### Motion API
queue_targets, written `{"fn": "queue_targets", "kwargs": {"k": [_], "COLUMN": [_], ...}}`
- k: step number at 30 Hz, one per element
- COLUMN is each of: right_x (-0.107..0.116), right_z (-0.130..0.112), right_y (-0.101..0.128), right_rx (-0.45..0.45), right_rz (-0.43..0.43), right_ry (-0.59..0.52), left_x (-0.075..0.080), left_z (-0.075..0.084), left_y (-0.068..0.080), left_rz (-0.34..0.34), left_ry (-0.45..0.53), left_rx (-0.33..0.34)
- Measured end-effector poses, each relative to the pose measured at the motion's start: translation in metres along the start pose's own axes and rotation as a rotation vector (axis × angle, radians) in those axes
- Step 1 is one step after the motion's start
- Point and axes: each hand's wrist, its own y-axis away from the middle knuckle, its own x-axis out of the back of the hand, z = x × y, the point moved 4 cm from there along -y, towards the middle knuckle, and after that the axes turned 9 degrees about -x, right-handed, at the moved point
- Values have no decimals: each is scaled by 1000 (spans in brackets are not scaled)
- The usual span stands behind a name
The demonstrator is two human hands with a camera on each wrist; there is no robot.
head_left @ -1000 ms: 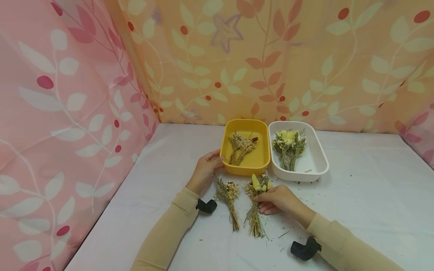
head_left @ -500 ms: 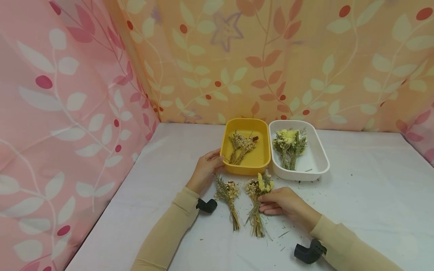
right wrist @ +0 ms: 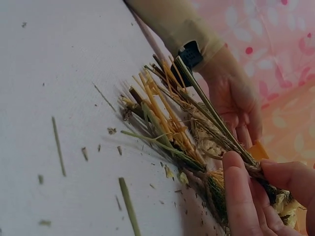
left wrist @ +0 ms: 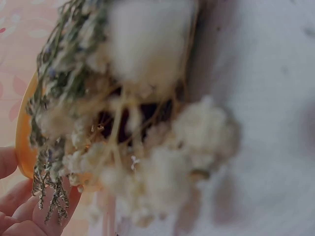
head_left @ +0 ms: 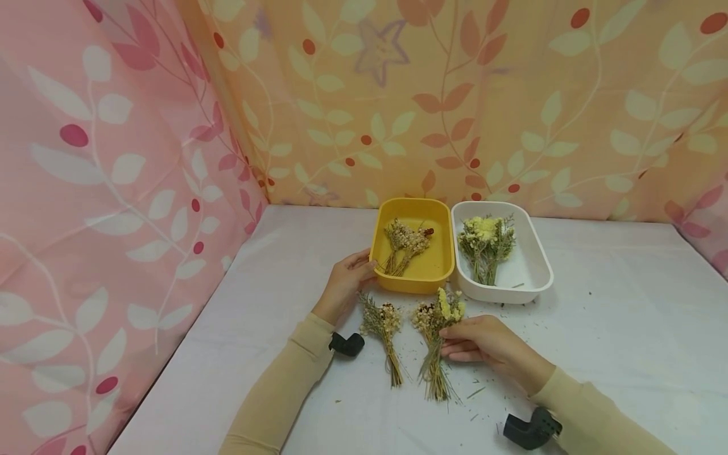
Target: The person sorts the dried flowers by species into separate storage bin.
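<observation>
My right hand (head_left: pixel 483 344) pinches a tied bunch of dried flowers with yellow heads (head_left: pixel 449 306) between thumb and fingers; its stems show in the right wrist view. A cream-flowered bunch (head_left: pixel 425 321) lies right beside it, their stems overlapping. My left hand (head_left: pixel 345 284) holds the front left corner of the yellow tray (head_left: pixel 412 287), thumb at the rim. Near that wrist, another dried bunch (head_left: pixel 387 328) lies on the table, its blurred cream blooms (left wrist: pixel 167 182) filling much of the left wrist view.
Cream dried bunches (head_left: pixel 406 243) lie inside the yellow tray. A white tray (head_left: pixel 531 265) with yellow-flowered bunches (head_left: pixel 486 243) stands directly to its right. Stem bits (right wrist: pixel 129 206) litter the white table (head_left: pixel 614 316). Patterned curtains (head_left: pixel 352 95) close off the back and left.
My right hand has shifted a little right with the yellow-flowered bunch, drawing its heads away from the cream bunch beside it. My left hand stays at the yellow tray.
</observation>
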Motion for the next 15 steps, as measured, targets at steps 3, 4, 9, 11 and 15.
{"fn": "queue_targets", "kwargs": {"k": [3, 4, 9, 11, 15], "right_x": [0, 1, 1, 2, 3], "right_z": [-1, -1, -1, -2, -2], "right_y": [2, 3, 8, 10, 16], "right_rx": [3, 5, 9, 11, 19], "right_rz": [-10, -13, -30, -33, -29], "right_ry": [6, 8, 19, 28, 56], "left_x": [0, 0, 1, 1, 1], "left_z": [-1, -1, -2, -2, -2], "left_y": [-1, -1, -2, -2, -2], "left_rz": [1, 1, -3, -4, 1], "left_ry": [-3, -5, -7, -3, 3], "left_rx": [4, 3, 5, 6, 12]}}
